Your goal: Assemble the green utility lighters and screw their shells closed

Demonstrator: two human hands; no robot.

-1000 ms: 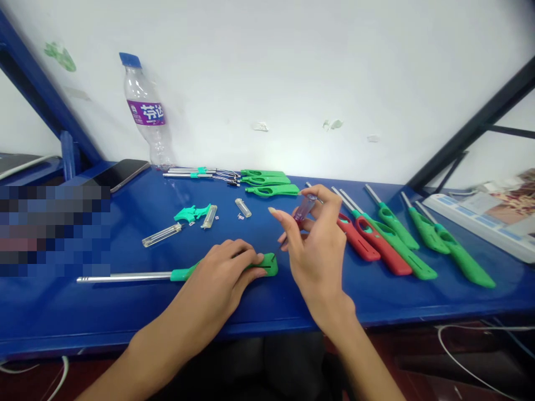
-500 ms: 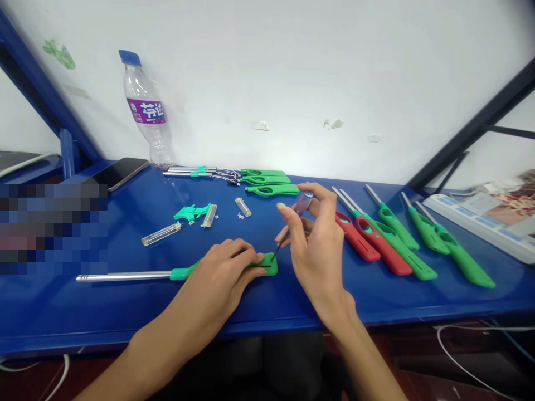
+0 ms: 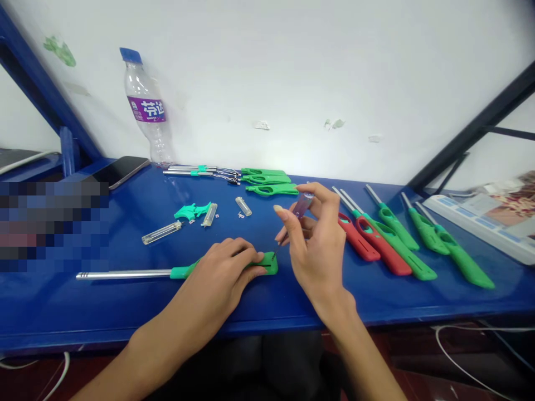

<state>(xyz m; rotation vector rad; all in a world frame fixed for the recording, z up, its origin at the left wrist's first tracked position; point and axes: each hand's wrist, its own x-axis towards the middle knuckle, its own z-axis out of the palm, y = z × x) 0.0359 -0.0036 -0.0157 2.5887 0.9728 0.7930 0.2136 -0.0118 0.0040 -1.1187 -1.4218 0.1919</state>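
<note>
My left hand [image 3: 228, 270] is closed over the handle of a green long-nosed lighter [image 3: 270, 262], pressing it down on the blue table. The lighter's silver tube points left. My right hand [image 3: 320, 239] grips a small screwdriver [image 3: 301, 205] by its clear purplish handle, fingers curled around it. The thin shaft slants down to the end of the green handle, close to its dark slot; whether the tip sits in a screw, I cannot make out. Just right of this hand lie red lighters [image 3: 382, 245] and green lighters [image 3: 468, 262].
Behind my hands are clear fuel tanks [image 3: 162, 232], turquoise triggers [image 3: 192, 211], green handle shells [image 3: 267, 179] and metal tubes with wires [image 3: 190, 173]. A plastic bottle [image 3: 146, 108] stands against the wall, near a phone [image 3: 125, 167]. A white power strip [image 3: 480, 225] lies at the right.
My right hand has tilted slightly and its thumb has shifted a little left on the screwdriver handle. My left hand and the green lighter stay in place.
</note>
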